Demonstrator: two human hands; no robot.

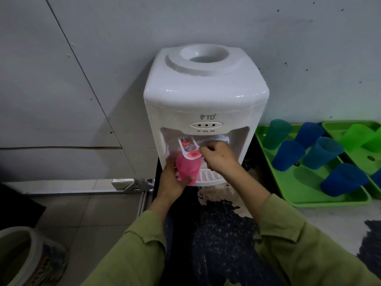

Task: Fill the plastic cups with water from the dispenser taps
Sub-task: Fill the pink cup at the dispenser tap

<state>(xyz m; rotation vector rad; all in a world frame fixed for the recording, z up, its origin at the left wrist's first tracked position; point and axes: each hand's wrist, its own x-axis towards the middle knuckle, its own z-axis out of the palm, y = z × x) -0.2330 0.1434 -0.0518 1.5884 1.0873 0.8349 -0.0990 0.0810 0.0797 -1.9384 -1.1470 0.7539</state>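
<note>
Pink translucent plastic cup (188, 169), gripped in the left hand (172, 179), sits beneath the red-buttoned white tap lever (190, 154) the right hand (218, 159) pinches; misalignment could spill water.

We face the dispenser, with the trays off to its right.
The dispenser (206, 100) backs against the wall. In its recess our left hand (172, 180) holds a cup (188, 169) under the left tap (188, 148), beside the drip tray (208, 175). Our right hand (218, 159) grips that tap. Two trays (309, 195) lie side by side, carrying cups (323, 152).
</note>
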